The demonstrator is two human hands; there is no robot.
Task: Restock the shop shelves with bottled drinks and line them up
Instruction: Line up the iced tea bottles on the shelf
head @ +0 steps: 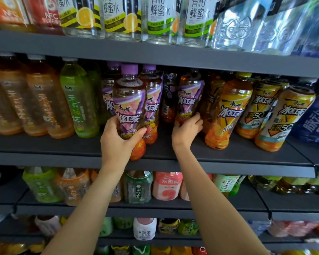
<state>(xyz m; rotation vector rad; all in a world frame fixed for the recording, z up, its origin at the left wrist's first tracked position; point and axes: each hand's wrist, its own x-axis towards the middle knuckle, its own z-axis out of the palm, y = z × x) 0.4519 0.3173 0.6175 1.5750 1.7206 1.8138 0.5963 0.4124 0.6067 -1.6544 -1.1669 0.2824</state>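
Note:
My left hand [118, 137] grips a purple-labelled iced tea bottle [130, 103] with a purple cap, standing near the front edge of the middle shelf [63, 155]. My right hand [187, 130] holds the lower part of a second purple-labelled iced tea bottle [190, 96] farther back on the same shelf. Between them stands another purple-capped bottle [152, 100], with more of the kind behind it. A bare stretch of shelf lies in front of the right-hand bottle.
Yellow-labelled iced tea bottles [228, 111] stand right of my right hand, green [79, 100] and orange tea bottles [42, 102] at left. Clear honey-water bottles [160, 17] fill the shelf above. Lower shelves hold mixed drinks [167, 184].

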